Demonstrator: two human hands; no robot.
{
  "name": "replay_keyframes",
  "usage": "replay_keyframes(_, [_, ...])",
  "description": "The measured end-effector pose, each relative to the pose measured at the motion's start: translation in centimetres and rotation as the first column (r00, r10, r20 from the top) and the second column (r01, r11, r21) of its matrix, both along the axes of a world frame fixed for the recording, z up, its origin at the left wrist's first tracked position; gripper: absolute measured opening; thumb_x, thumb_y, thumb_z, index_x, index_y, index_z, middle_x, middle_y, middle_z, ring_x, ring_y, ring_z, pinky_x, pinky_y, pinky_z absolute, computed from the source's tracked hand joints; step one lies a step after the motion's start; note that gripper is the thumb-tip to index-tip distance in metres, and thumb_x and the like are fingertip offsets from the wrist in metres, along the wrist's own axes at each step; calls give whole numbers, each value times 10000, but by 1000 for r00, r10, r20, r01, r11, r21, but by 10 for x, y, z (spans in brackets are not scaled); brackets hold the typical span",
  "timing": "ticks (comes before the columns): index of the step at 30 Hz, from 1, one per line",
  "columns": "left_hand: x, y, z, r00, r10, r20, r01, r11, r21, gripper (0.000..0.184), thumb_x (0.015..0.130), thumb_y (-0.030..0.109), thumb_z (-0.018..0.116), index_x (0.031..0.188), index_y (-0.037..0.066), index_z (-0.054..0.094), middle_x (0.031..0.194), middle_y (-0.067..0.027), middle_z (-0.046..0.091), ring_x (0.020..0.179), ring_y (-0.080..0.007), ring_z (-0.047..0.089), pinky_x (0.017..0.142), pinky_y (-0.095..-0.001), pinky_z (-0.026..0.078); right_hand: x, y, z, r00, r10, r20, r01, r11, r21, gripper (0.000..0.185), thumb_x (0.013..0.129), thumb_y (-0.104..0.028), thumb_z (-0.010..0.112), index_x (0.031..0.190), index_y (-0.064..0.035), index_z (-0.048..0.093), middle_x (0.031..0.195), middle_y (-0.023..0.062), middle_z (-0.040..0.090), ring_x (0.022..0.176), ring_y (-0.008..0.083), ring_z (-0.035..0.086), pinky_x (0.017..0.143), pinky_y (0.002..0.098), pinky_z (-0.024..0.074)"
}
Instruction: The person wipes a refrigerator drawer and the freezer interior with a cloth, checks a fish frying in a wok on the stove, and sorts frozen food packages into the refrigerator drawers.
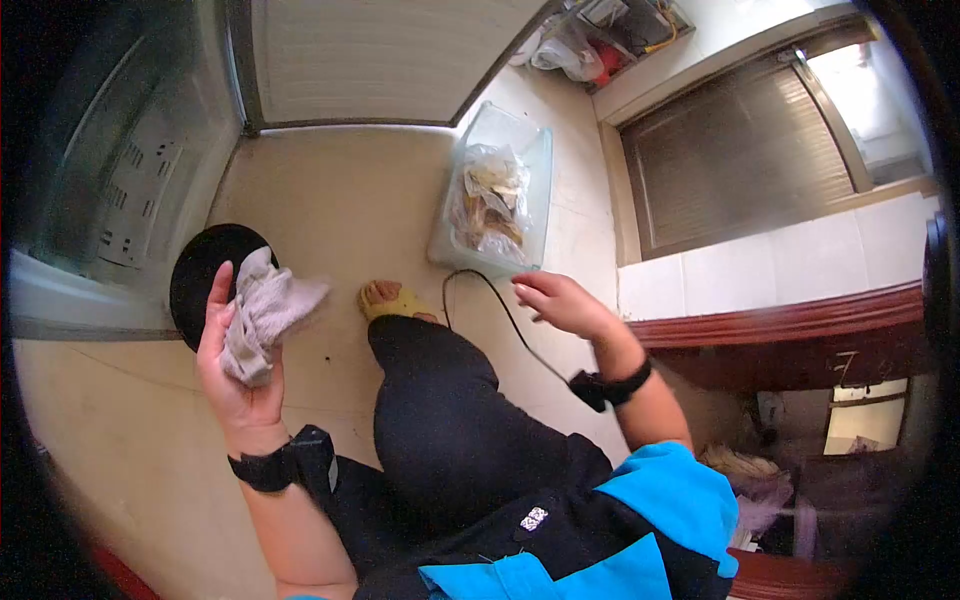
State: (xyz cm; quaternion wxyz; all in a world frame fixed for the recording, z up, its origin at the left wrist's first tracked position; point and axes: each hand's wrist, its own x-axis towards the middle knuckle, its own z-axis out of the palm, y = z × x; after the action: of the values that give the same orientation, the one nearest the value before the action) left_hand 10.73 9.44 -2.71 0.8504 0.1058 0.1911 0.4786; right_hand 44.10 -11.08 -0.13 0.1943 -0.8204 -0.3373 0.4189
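A crumpled grey-pink cloth (pixel 262 315) is gripped in my left hand (pixel 245 395), its loose end hanging toward the right. Just behind that hand, on the floor, is a round black object (pixel 198 275), partly covered by the cloth and fingers. My right hand (pixel 562 303) is held out in front, empty, with its fingers loosely bent and slightly apart. It is nearest a light-blue translucent plastic bin (pixel 540 190), which contains a clear plastic bag (pixel 488 200) of brownish items. A thin black cable (pixel 515 318) loops below the right hand to the band on that wrist.
A pale appliance (pixel 140 190) with an open door (pixel 350 65) stands at left and top. To the right is a cabinet with a sliding panel (pixel 735 150) and a red-brown wooden ledge (pixel 780 315). My foot in a yellow slipper (pixel 395 303) is on the tiled floor.
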Motion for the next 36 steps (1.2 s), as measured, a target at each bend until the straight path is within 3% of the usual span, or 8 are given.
replay_keyframes(7, [-24, -14, 1, 981, -10, -194, 13, 1000, 14, 424, 880, 70, 436, 1299, 10, 442, 1186, -213, 566, 1067, -309, 587, 896, -409, 510, 5, -59, 94, 983, 146, 109, -135, 985, -105, 418, 963, -290, 508, 1273, -10, 516, 994, 94, 658, 892, 170, 636, 753, 296, 520])
replay_keyframes(14, [-37, -22, 1, 926, 94, -366, -86, 996, 38, 406, 886, 120, 468, 1270, -10, 483, 1135, -191, 598, 997, -287, 618, 889, -392, 508, 173, 6, -94, 861, -192, 470, 205, 979, 24, 711, 849, -437, 632, 1301, 76, 434, 1068, 212, 616, 931, 243, 638, 697, 320, 516])
replay_keyframes(19, [-40, -23, -5, 841, 209, -498, -226, 974, 27, 422, 904, 153, 470, 1292, -13, 463, 1141, -192, 597, 997, -281, 619, 904, -398, 498, 203, 65, -115, 873, -477, 103, 467, 877, 109, 808, 815, -407, 676, 1381, 44, 318, 1150, 273, 573, 1077, 372, 565, 867, 439, 473])
replay_keyframes(22, [-20, -20, -1, 829, 211, -519, -259, 966, -22, 455, 910, 190, 458, 1324, 1, 431, 1174, -198, 584, 1037, -292, 602, 940, -403, 475, 234, 82, -136, 858, -184, 479, 22, 946, 324, 845, 777, -392, 715, 1408, -15, 297, 1232, 284, 510, 1198, 391, 479, 974, 453, 408])
replay_keyframes(24, [6, -18, 6, 810, 181, -557, -233, 972, -23, 460, 909, 201, 459, 1322, 1, 435, 1183, -197, 579, 1049, -291, 597, 945, -401, 471, 225, 97, -108, 374, 24, 927, -461, 872, 163, 902, 723, -408, 752, 1420, -63, 297, 1334, 286, 414, 1262, 403, 400, 1038, 477, 338])
replay_keyframes(29, [51, -15, -6, 819, -18, -574, 14, 1000, -12, 466, 912, 247, 473, 1310, 7, 464, 1119, -164, 617, 1004, -282, 616, 909, -416, 488, 265, 133, -116, 479, 272, 834, -492, 871, -2, 929, 712, -424, 755, 1426, -57, 287, 1387, 293, 346, 1311, 430, 315, 1082, 500, 262])
replay_keyframes(33, [103, -28, -8, 766, -67, -640, -25, 991, -133, 411, 891, 184, 514, 1254, -9, 495, 855, -51, 612, 830, -181, 622, 754, -324, 518, 294, 139, -133, 366, -127, 922, -350, 899, 262, 836, 747, -344, 747, 1382, 1, 326, 1361, 275, 393, 1243, 378, 419, 1031, 436, 349])
replay_keyframes(36, [117, -33, -5, 740, -44, -671, -100, 980, -175, 392, 886, 172, 537, 1238, 0, 506, 800, -23, 577, 787, -148, 604, 738, -296, 506, 286, 118, -141, 910, -368, -192, 414, 799, 436, 631, 804, -220, 676, 1310, 36, 400, 1242, 180, 527, 1116, 281, 534, 950, 368, 425])
